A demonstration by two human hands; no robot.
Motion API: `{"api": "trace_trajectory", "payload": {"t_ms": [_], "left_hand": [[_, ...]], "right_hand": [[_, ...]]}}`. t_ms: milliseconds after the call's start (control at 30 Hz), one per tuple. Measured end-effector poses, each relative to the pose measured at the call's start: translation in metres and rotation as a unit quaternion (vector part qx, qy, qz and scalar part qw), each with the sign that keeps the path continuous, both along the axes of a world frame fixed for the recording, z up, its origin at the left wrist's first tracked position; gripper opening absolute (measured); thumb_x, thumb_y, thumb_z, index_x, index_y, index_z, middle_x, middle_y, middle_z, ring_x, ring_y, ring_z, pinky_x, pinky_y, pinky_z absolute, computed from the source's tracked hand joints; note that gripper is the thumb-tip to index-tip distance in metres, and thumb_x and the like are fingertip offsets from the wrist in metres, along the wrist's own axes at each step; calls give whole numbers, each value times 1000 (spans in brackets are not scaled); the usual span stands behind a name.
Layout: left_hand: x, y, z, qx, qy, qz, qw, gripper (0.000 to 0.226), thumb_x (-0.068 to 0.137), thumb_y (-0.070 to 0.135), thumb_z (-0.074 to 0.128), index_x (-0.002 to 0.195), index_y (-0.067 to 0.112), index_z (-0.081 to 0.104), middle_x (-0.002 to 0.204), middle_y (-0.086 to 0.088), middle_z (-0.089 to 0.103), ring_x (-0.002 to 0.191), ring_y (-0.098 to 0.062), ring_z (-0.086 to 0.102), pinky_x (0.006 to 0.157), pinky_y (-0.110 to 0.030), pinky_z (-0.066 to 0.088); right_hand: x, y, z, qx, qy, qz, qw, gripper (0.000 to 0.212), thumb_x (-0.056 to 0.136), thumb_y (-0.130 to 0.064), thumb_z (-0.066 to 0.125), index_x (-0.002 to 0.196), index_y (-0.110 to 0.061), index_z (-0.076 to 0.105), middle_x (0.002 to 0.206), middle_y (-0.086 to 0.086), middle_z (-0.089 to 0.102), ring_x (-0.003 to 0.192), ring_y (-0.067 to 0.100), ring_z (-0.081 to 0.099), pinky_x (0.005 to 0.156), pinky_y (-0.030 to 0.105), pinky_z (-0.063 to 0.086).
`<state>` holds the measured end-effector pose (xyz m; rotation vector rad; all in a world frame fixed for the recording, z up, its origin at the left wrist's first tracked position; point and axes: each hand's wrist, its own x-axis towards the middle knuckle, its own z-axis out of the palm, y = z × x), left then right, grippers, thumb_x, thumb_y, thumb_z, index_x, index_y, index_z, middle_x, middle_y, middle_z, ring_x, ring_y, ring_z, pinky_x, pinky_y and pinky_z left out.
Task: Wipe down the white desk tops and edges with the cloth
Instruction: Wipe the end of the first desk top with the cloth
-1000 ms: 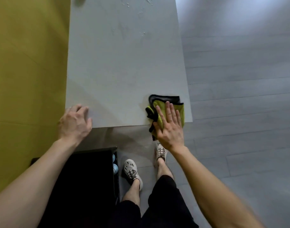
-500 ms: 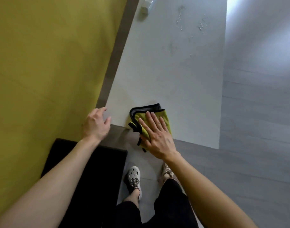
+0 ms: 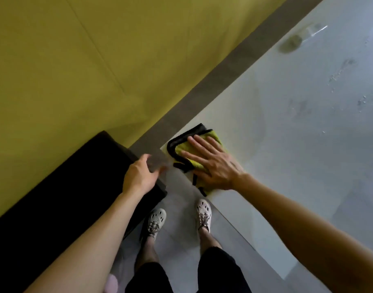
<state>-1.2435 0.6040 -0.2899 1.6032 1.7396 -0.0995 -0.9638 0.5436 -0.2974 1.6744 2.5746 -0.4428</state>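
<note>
Right hand (image 3: pixel 215 166) flat, fingers straight and spread, palm pressing the yellow-green cloth (image 3: pixel 215 136) onto the white desk (image 3: pixel 287 144). No grip, just pressure. Cloth sits at the desk's near-left corner, and its black trim tails hang just over the near edge.

Left hand (image 3: pixel 141 176) is off the desk, just beside that corner, above a black cabinet (image 3: pixel 65 187). Its fingers are motion-blurred, so I can't tell the pose or whether it touches anything.

Key relation: water droplets (image 3: pixel 338 77) and a smudge (image 3: pixel 291 42) lie well away from the cloth, far-right along the desk's long axis. The right hand is nearer. Next stroke likely pushes outward that way. Most of the top looks undone.
</note>
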Motion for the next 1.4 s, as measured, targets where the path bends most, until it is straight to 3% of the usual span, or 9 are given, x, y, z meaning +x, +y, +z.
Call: {"api": "trace_trajectory", "payload": {"t_ms": [167,367,533,700,967,1133,1267,1333,1400], "left_hand": [[-42,-34,4,46,92,-31,994,54,100,50,72,144,20,60,138,-3,69,125,-28,68,95,-43,59],[-40,-41,22,129,134,-87,979,49,100,44,72,140,16,66,128,-6,70,114,-30,70,87,-43,59],[-11,-23,33,211,143,-189,948,46,100,36,73,137,8,67,126,-9,67,108,-32,70,85,-47,61],[23,-9,41,268,130,-243,923,50,97,33,76,138,7,64,137,-12,62,122,-32,64,96,-48,58],[105,5,41,307,82,-342,884,44,103,18,65,145,5,62,145,-17,62,134,-37,60,111,-51,49],[184,2,36,191,69,-422,883,105,95,69,63,174,20,15,181,-17,7,169,-33,5,135,-55,12],[239,9,23,83,111,-402,905,163,60,100,69,166,27,-32,171,-13,-44,159,-34,-39,132,-61,-14],[258,17,18,11,136,-355,925,184,44,99,78,159,24,-43,164,-15,-53,155,-36,-46,128,-66,-17],[267,25,14,-35,166,-349,922,193,35,101,79,153,20,-51,155,-16,-61,148,-37,-54,125,-70,-20]], "right_hand": [[25,70,5,0,-12,-369,929,76,108,-61,28,173,-38,-5,181,8,-15,168,28,-16,135,59,1],[-90,37,3,12,5,51,999,70,109,-59,35,173,-38,16,183,7,-5,169,30,-9,135,60,2],[12,42,-2,38,19,-92,995,64,115,-53,30,174,-41,8,183,3,-1,169,25,-7,136,57,6],[67,51,9,2,-8,-403,915,79,104,-59,28,175,-30,7,182,12,-8,168,29,-11,135,56,3],[22,-71,8,12,37,-217,975,65,115,-51,33,174,-38,7,183,-1,-2,169,21,-8,137,52,5],[200,-145,4,23,-56,-472,880,82,97,-49,54,172,-28,29,182,8,12,169,27,5,135,58,10],[281,-137,0,-26,-42,-655,754,101,96,-77,27,174,-15,13,183,8,1,169,23,-5,136,51,3],[250,-115,-5,9,-30,-641,767,97,99,-71,32,175,-15,8,183,8,-2,169,24,-7,136,52,4],[193,-98,-6,38,-9,-541,840,94,100,-63,46,175,-17,10,183,8,-2,169,24,-8,137,52,4]]}}
